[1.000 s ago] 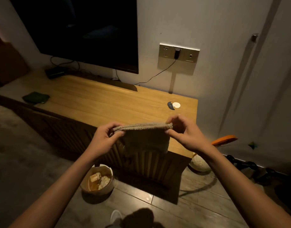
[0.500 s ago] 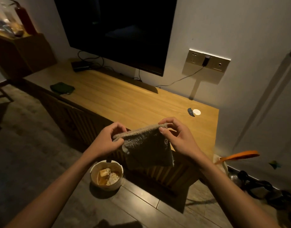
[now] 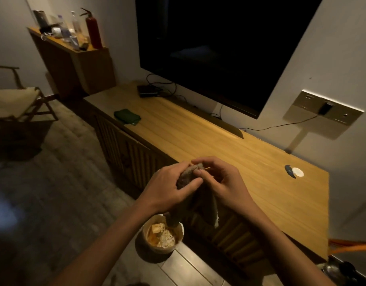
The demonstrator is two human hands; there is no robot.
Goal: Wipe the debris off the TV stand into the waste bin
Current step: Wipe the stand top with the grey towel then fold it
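Left hand [image 3: 169, 187] and right hand [image 3: 223, 182] together grip a bunched cloth [image 3: 188, 176]. Its tail hangs above the bin [image 3: 179, 240] beside the stand [image 3: 219, 145].

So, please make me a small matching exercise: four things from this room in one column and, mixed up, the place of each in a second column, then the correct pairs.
Things:
1. grey cloth
2. waste bin
3. dark green cloth
4. red fire extinguisher

Places:
A. on the floor, in front of the TV stand
B. on the tall cabinet in the far corner
C. bunched between the left hand and the right hand
D. lying flat on the TV stand, near its front edge

Pairs: 1-C, 2-A, 3-D, 4-B
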